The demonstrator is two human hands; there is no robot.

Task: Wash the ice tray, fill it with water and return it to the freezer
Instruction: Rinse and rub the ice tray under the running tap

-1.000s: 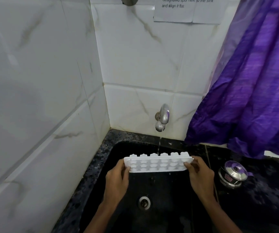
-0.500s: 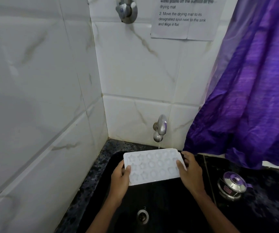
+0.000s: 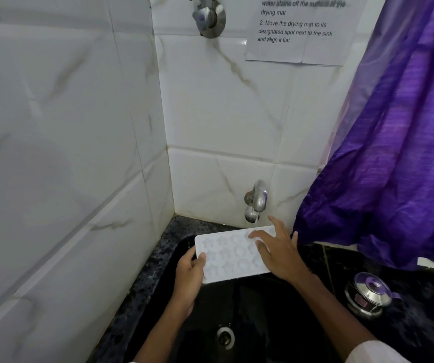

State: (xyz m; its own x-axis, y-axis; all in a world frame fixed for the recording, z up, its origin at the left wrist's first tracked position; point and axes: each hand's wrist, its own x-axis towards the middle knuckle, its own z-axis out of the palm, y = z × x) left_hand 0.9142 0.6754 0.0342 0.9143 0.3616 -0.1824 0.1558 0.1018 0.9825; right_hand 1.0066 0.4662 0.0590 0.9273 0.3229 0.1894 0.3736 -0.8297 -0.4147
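Washing looks to be the step in hand, and an early one. The ice tray (image 3: 226, 255) is held roughly level over the black sink (image 3: 249, 307), cavities up, its far right corner just beneath the spout of the tap (image 3: 257, 201). The left hand (image 3: 189, 279) grips the tray's left edge, thumb curled over the top and fingers underneath. The right hand (image 3: 278, 254) lies on the tray's right half with fingers straight and spread, touching the surface rather than clasping it; I judge it is rubbing the moulds clean. Whether water is running I cannot tell, as there is only a faint glint at the spout. I can make out no standing water in the cavities, so filling appears to lie ahead. No freezer is in sight, so the return is left too.

The tray is a thin, pale, matte rectangle with rounded corners, dimpled with shallow star and round moulds. It looks like light plastic or silicone that might flex when held from one end. The sink is deep and glossy, with a round metal drain (image 3: 225, 336), and its rim is black speckled stone. The tap is short, curved and chromed. Glossy white tiles (image 3: 223, 113) carry brownish marble veins. To the right a purple curtain (image 3: 393, 153) with a silky sheen hangs in folds, and a small steel pot (image 3: 369, 297) with a domed lid stands well apart from the tray.
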